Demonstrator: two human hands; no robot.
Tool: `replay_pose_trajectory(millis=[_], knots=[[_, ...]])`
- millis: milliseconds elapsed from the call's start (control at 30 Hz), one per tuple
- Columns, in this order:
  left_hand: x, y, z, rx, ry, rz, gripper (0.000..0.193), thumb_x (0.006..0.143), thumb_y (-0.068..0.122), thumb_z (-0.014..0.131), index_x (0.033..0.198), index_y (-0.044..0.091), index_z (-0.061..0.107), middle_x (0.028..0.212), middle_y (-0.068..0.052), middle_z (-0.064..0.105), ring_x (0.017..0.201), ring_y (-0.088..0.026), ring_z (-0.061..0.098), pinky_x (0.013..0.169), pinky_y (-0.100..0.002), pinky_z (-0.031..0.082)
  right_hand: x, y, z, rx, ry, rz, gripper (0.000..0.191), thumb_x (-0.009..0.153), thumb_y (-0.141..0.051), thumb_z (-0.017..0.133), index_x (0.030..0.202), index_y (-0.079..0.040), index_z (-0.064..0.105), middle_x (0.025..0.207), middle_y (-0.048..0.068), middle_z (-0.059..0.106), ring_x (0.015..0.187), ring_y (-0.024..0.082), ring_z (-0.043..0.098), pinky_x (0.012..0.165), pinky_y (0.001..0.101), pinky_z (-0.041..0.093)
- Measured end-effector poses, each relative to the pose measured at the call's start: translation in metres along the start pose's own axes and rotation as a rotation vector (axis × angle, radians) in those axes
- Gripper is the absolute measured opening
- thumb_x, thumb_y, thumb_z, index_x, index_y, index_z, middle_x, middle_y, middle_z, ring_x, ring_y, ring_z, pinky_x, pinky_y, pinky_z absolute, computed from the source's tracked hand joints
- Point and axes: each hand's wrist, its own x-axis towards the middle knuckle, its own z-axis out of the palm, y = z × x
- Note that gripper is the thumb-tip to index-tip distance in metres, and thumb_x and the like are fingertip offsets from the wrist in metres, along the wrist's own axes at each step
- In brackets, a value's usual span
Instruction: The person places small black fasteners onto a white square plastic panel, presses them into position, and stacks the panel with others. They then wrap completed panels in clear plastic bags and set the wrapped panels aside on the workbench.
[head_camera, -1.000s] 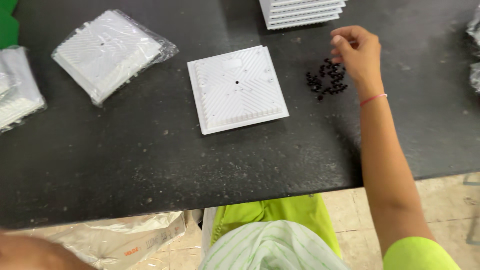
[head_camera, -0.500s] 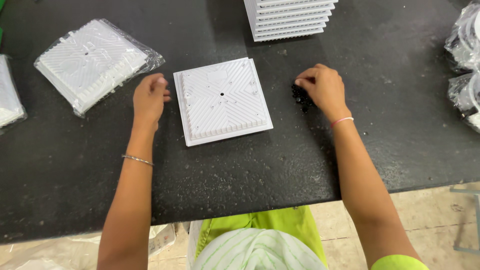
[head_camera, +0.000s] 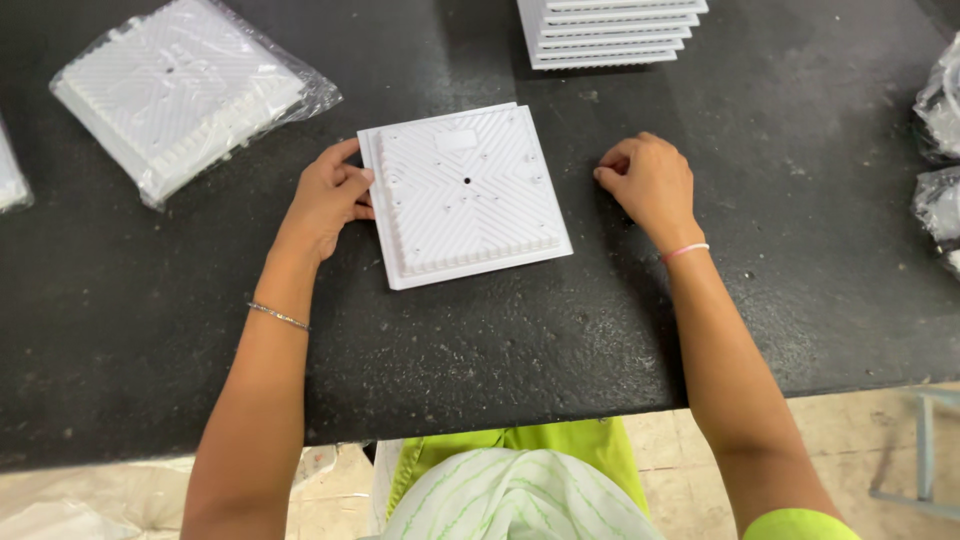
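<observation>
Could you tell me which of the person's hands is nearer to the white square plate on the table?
Left. The left hand touches the white square plate at its left edge; the right hand rests apart, off its right side.

I count 1 bare white square plate (head_camera: 465, 195) in front of me. There is 1 stack of white plates (head_camera: 610, 30) at the far edge; about 5 show, and the top is cut off. I see 4 plastic-wrapped packs, 2 on the left (head_camera: 180, 90) and 2 on the right (head_camera: 940, 100). My 2 wrists have 1 band each.
</observation>
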Motion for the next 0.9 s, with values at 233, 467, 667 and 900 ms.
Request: replay_pose_trajectory(millis=[233, 467, 667, 900], knots=[[-0.011, 0.011, -0.005, 0.054, -0.016, -0.090, 0.069, 0.096, 0.012, 0.059, 0.156, 0.000, 0.029, 0.100, -0.010, 0.064, 0.081, -0.018, 0.069, 0.071, -0.036, 0.064, -0.009, -0.008, -0.009, 0.170, -0.046, -0.076, 0.014, 0.086, -0.017, 0.080, 0.100, -0.012, 0.081, 0.091, 0.008, 0.069, 0.084, 0.027, 0.067, 0.076, 0.0405, 0.054], [-0.011, 0.007, 0.006, 0.135, 0.099, 0.008, 0.068, 0.097, 0.016, 0.069, 0.154, -0.002, 0.035, 0.097, -0.010, 0.060, 0.080, -0.015, 0.067, 0.063, -0.032, 0.064, -0.011, -0.011, -0.012, 0.144, -0.004, -0.098, 0.014, 0.087, -0.017, 0.080, 0.100, -0.015, 0.082, 0.092, 0.007, 0.069, 0.089, 0.027, 0.065, 0.079, 0.0408, 0.052], [-0.007, 0.000, 0.004, 0.192, 0.124, 0.041, 0.065, 0.096, 0.006, 0.065, 0.154, -0.002, 0.036, 0.097, -0.008, 0.060, 0.077, -0.015, 0.066, 0.060, -0.032, 0.061, -0.014, -0.020, -0.005, 0.023, -0.017, -0.162, 0.012, 0.084, -0.016, 0.082, 0.096, -0.015, 0.082, 0.089, 0.005, 0.068, 0.089, 0.028, 0.062, 0.077, 0.0419, 0.051], [-0.007, -0.002, 0.000, 0.149, 0.101, 0.042, 0.065, 0.096, 0.003, 0.061, 0.156, -0.002, 0.035, 0.096, -0.009, 0.061, 0.075, -0.014, 0.065, 0.061, -0.031, 0.063, -0.014, -0.021, -0.014, 0.071, -0.142, -0.096, 0.014, 0.077, -0.016, 0.085, 0.090, -0.013, 0.080, 0.084, 0.005, 0.068, 0.086, 0.025, 0.064, 0.077, 0.0401, 0.052]])
